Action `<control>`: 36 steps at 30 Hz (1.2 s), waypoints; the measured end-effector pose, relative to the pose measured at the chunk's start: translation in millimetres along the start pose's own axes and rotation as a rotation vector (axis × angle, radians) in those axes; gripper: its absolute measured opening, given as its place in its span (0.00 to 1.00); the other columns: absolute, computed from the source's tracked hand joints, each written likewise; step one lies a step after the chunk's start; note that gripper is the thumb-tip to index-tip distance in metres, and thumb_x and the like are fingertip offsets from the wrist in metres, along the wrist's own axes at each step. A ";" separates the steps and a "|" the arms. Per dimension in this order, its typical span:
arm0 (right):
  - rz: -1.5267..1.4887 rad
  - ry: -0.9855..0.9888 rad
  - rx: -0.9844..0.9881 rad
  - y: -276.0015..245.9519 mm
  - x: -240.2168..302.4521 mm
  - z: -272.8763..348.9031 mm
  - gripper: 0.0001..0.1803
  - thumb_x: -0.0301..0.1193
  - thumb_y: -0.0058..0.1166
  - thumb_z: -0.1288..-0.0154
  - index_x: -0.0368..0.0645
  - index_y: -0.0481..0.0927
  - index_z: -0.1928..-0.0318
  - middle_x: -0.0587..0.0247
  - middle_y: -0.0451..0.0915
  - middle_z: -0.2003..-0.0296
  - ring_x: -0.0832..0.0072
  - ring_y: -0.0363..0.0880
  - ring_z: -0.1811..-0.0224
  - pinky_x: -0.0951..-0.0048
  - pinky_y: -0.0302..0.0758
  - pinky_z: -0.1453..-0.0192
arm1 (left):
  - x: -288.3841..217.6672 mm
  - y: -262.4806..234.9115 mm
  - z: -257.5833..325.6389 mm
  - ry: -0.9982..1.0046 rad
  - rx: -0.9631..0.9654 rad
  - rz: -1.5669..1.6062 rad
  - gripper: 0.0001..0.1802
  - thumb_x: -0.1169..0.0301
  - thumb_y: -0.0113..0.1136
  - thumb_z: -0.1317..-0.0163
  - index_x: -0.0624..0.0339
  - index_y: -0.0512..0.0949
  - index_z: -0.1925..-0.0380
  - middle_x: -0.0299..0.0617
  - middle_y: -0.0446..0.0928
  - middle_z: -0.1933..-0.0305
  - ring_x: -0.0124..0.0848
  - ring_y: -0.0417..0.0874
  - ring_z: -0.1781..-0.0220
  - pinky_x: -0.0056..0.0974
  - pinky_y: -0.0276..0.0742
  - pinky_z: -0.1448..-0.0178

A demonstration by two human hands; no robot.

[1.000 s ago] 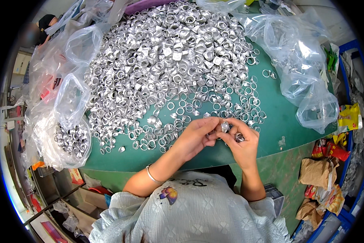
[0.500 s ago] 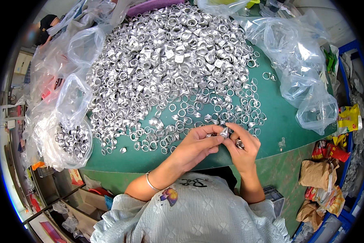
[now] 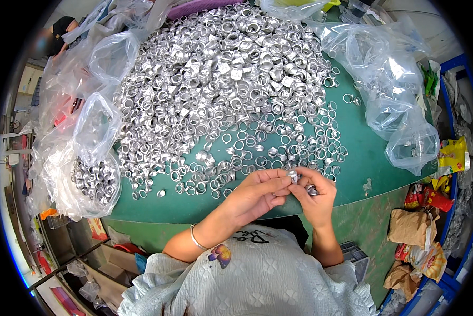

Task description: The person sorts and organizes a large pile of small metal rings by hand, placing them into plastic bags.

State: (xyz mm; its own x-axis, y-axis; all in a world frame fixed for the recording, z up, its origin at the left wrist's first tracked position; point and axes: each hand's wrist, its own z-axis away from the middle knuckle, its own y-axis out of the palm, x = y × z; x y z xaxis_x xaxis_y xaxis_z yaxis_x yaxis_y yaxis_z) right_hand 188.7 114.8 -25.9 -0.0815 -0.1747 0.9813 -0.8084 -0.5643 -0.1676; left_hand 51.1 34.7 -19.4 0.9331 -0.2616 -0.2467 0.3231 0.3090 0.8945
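A silver-coloured metal ring (image 3: pixel 292 174) is pinched between the fingertips of both hands, above the near edge of the green table (image 3: pixel 352 184). My left hand (image 3: pixel 255 194) reaches in from the left, thumb and forefinger closed on it. My right hand (image 3: pixel 316 199) grips the ring from the other side. More silver rings (image 3: pixel 311 190) sit in the curl of its fingers, partly hidden. Beyond my hands spreads a large heap of similar rings (image 3: pixel 220 79), thinning to loose single rings near my fingers.
Left of the heap stands a clear plastic bag (image 3: pixel 97 152) with rings at its bottom. Another clear bag (image 3: pixel 373 68) lies at the table's right side. Blue shelving (image 3: pixel 452 231) with packets and a brown paper bag (image 3: pixel 412 226) is at right. Another person (image 3: pixel 60 34) is at the far left.
My hands have lowered slightly towards me, and the pinched ring has been turned so that its rounded top faces up. The heap and bags have not visibly changed.
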 end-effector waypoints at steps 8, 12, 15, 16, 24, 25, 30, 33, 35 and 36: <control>-0.361 0.168 0.028 4.1 -3.3 5.9 0.11 0.26 0.53 0.42 0.35 0.76 0.58 0.72 0.67 0.85 0.88 0.60 0.85 0.84 0.57 0.82 | 3.6 3.6 5.4 0.086 -0.031 -0.138 0.06 0.73 0.52 0.40 0.63 0.74 0.64 0.32 0.72 0.69 0.17 0.67 0.70 0.24 0.62 0.69; -1.052 0.542 0.112 2.0 -7.1 1.0 0.23 0.45 0.34 0.31 0.37 0.73 0.56 0.70 0.65 0.80 0.84 0.55 0.85 0.81 0.52 0.82 | 5.1 2.3 6.6 0.152 -0.028 -0.129 0.08 0.74 0.51 0.40 0.65 0.74 0.63 0.33 0.69 0.71 0.19 0.63 0.73 0.25 0.59 0.70; -1.316 0.684 0.136 0.5 -12.4 1.0 0.27 0.49 0.29 0.31 0.38 0.72 0.55 0.68 0.69 0.71 0.81 0.61 0.78 0.80 0.56 0.75 | 5.1 4.2 5.5 0.139 -0.139 -0.061 0.08 0.74 0.50 0.40 0.66 0.74 0.62 0.32 0.69 0.72 0.19 0.63 0.73 0.25 0.59 0.70; -1.391 0.705 0.133 0.5 -13.8 -0.1 0.27 0.48 0.29 0.31 0.39 0.72 0.55 0.68 0.70 0.70 0.80 0.62 0.76 0.79 0.57 0.74 | 6.2 3.4 4.6 0.185 -0.136 -0.108 0.08 0.74 0.50 0.40 0.66 0.73 0.62 0.32 0.69 0.72 0.19 0.63 0.72 0.25 0.58 0.70; -1.516 0.826 -0.005 3.7 -5.8 0.7 0.27 0.47 0.30 0.31 0.35 0.70 0.50 0.61 0.74 0.62 0.72 0.69 0.62 0.72 0.64 0.54 | 6.6 3.7 6.6 0.244 -0.174 -0.228 0.08 0.74 0.50 0.40 0.66 0.73 0.63 0.31 0.70 0.72 0.18 0.62 0.73 0.25 0.57 0.71; -1.539 0.804 0.016 4.3 -6.8 1.0 0.27 0.46 0.30 0.31 0.35 0.70 0.50 0.61 0.74 0.61 0.71 0.69 0.60 0.71 0.64 0.52 | 6.8 3.8 6.8 0.244 -0.171 -0.225 0.08 0.74 0.50 0.40 0.66 0.74 0.63 0.31 0.70 0.72 0.18 0.62 0.73 0.25 0.57 0.71; -1.576 0.772 0.029 7.2 -7.1 2.5 0.25 0.44 0.30 0.31 0.36 0.70 0.49 0.60 0.75 0.59 0.70 0.70 0.54 0.69 0.62 0.47 | 7.3 6.3 8.1 0.247 -0.193 -0.319 0.07 0.74 0.49 0.39 0.66 0.74 0.63 0.30 0.68 0.74 0.18 0.61 0.74 0.25 0.56 0.72; -1.638 0.745 0.045 7.1 -10.9 4.9 0.24 0.42 0.30 0.30 0.37 0.71 0.49 0.54 0.75 0.56 0.68 0.71 0.53 0.69 0.63 0.47 | 7.4 5.9 9.2 0.235 -0.190 -0.367 0.08 0.73 0.50 0.39 0.65 0.74 0.63 0.29 0.68 0.74 0.17 0.62 0.73 0.24 0.57 0.71; -1.571 0.758 0.010 5.5 -4.4 4.8 0.23 0.41 0.31 0.30 0.37 0.71 0.51 0.57 0.75 0.57 0.70 0.71 0.55 0.71 0.64 0.52 | 5.8 5.7 10.4 0.202 -0.149 -0.343 0.08 0.71 0.51 0.38 0.62 0.74 0.62 0.28 0.70 0.72 0.14 0.64 0.71 0.22 0.59 0.68; -1.537 0.764 -0.007 4.9 -2.1 5.1 0.22 0.41 0.31 0.30 0.36 0.72 0.51 0.58 0.75 0.58 0.72 0.71 0.56 0.73 0.64 0.54 | 5.9 3.6 9.8 0.188 -0.143 -0.297 0.08 0.70 0.51 0.38 0.62 0.74 0.63 0.28 0.69 0.72 0.15 0.64 0.71 0.23 0.60 0.68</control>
State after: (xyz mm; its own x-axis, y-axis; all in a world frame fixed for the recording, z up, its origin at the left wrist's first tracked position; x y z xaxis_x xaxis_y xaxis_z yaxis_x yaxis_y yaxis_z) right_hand 187.9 108.3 -29.3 0.4752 0.8786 0.0474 -0.4064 0.1714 0.8975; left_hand 56.2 25.2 -13.9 0.8039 -0.1908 -0.5634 0.5902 0.3730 0.7159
